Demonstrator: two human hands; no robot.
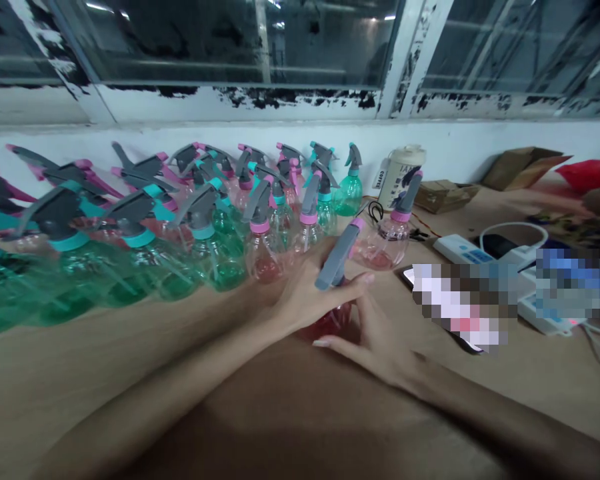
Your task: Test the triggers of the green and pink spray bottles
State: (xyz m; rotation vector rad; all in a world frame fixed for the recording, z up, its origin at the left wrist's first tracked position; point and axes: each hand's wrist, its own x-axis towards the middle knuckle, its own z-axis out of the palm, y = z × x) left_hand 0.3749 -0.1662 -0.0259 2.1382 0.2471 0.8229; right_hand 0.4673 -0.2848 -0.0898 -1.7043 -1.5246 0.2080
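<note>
A pink spray bottle (339, 257) with a grey trigger head stands on the table between my two hands. My left hand (307, 283) is wrapped round its upper part, just below the grey head, with the thumb reaching across the front. Lower down, my right hand (380, 337) grips the clear pink body from the right side. Much of the bottle's neck and body is hidden by my fingers. Another pink spray bottle (380, 250) stands just behind and to the right. To the left, a green spray bottle (223, 270) is at the near right end of the front row.
Several green and pink spray bottles fill the table's left and back, along the white wall. At the right lie a phone (410, 275), power strips (460, 250) and cables. A printed cream cup (403, 170), cardboard boxes (443, 195) and something red (587, 170) are farther back.
</note>
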